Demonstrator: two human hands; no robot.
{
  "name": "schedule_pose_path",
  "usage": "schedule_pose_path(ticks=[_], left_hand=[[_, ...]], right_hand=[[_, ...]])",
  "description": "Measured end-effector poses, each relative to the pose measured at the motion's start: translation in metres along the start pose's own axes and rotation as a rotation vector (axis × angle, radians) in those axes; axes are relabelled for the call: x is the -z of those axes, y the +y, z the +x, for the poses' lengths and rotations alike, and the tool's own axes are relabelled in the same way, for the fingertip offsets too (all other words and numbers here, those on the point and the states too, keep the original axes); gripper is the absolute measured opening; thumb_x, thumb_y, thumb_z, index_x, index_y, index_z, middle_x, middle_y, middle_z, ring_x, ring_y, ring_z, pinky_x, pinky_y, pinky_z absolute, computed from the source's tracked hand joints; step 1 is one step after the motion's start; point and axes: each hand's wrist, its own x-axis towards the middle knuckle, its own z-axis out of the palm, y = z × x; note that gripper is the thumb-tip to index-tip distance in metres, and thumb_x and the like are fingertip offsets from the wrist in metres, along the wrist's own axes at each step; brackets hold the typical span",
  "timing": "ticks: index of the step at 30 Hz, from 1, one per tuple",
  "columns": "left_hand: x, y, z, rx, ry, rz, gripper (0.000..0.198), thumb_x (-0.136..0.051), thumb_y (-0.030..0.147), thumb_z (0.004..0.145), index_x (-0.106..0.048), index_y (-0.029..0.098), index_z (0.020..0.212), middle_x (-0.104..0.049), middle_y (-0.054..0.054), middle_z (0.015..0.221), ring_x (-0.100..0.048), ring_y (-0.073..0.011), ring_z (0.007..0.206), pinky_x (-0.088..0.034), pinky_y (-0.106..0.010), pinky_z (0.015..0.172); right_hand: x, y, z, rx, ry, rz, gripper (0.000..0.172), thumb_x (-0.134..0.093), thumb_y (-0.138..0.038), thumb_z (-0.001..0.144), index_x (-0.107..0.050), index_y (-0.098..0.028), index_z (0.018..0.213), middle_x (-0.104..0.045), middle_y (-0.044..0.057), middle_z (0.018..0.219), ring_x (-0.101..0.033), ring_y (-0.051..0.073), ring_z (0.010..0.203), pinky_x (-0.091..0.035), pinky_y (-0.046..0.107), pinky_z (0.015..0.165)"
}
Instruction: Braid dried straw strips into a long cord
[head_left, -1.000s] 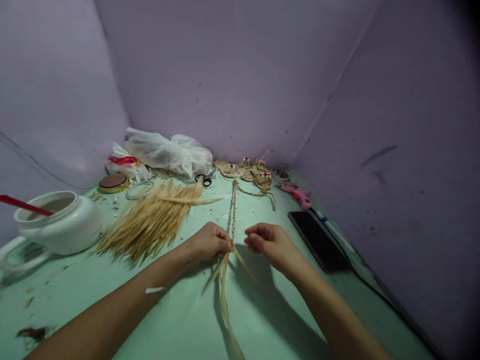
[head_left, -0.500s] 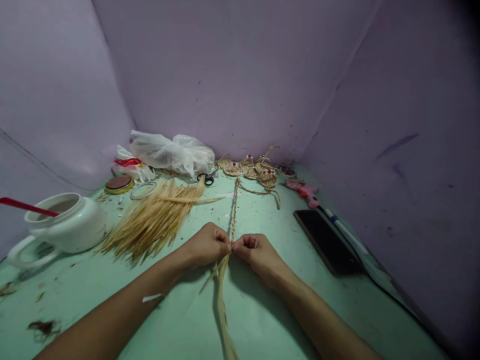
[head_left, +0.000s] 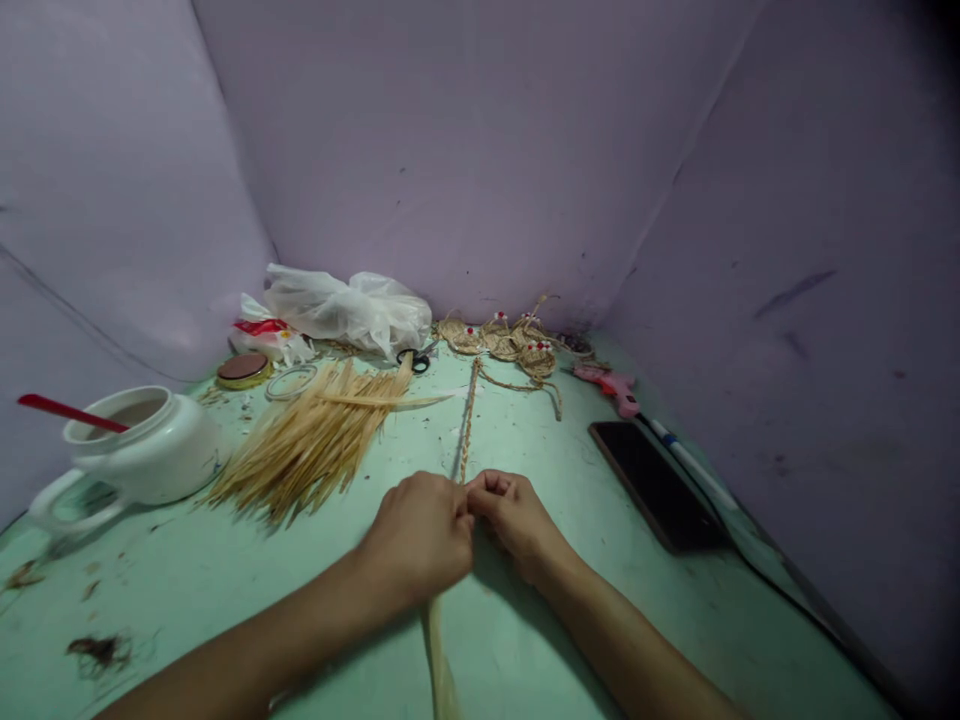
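Observation:
A thin braid of straw-coloured fibre runs straight away from me across the table. My left hand is closed at its near end, back of the hand up, covering the spot where the strands cross. Close against it, my right hand pinches the braid between thumb and curled fingers. Unbraided fibre strands trail from beneath my left hand toward me. The far end of the braid meets a thin brown cord by some woven pieces; how it is fixed there I cannot tell.
Left of the braid lies a bundle of dry fibre, with scissors behind. A white mug stands far left. Woven pieces with red beads and a plastic bag line the back; a phone and pink glue gun sit right.
My left hand has turned over and come slightly toward me, now hiding the strands' crossing point. My right hand has stayed nearly in place at the braid.

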Motion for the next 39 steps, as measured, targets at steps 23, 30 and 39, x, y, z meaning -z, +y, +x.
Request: schedule_pose_path(ticks=[23, 30, 39], left_hand=[[-0.004, -0.023, 0.028, 0.351, -0.532, -1.276, 0.019, -0.05, 0.023, 0.069, -0.057, 0.005, 0.065, -0.058, -0.005, 0.054, -0.046, -0.0056, 0.034, -0.031, -0.014, 0.029], [-0.011, -0.041, 0.036, 0.287, -0.637, -1.424, 0.019, -0.049, 0.018, 0.073, -0.06, 0.003, 0.075, -0.06, -0.007, 0.06, -0.051, -0.0054, 0.039, -0.039, -0.013, 0.035], [-0.01, -0.026, 0.031, 0.302, -0.481, -1.259, 0.017, -0.061, 0.023, 0.062, -0.057, 0.007, 0.066, -0.054, -0.001, 0.046, -0.045, -0.006, 0.032, -0.031, -0.014, 0.028]], right_hand=[[0.013, 0.0, 0.006, 0.091, -0.238, -0.004, 0.016, -0.061, -0.026, 0.062, -0.054, -0.012, 0.061, -0.055, 0.001, 0.05, -0.048, 0.008, 0.046, -0.03, 0.02, 0.047], [0.021, 0.0, 0.011, 0.105, -0.296, -0.009, 0.02, -0.062, -0.03, 0.062, -0.055, -0.011, 0.062, -0.057, 0.001, 0.054, -0.05, 0.009, 0.051, -0.034, 0.021, 0.052], [0.02, -0.002, 0.009, 0.081, -0.276, 0.039, 0.022, -0.067, -0.03, 0.057, -0.056, -0.011, 0.059, -0.056, 0.0, 0.051, -0.047, 0.007, 0.048, -0.031, 0.019, 0.05]])
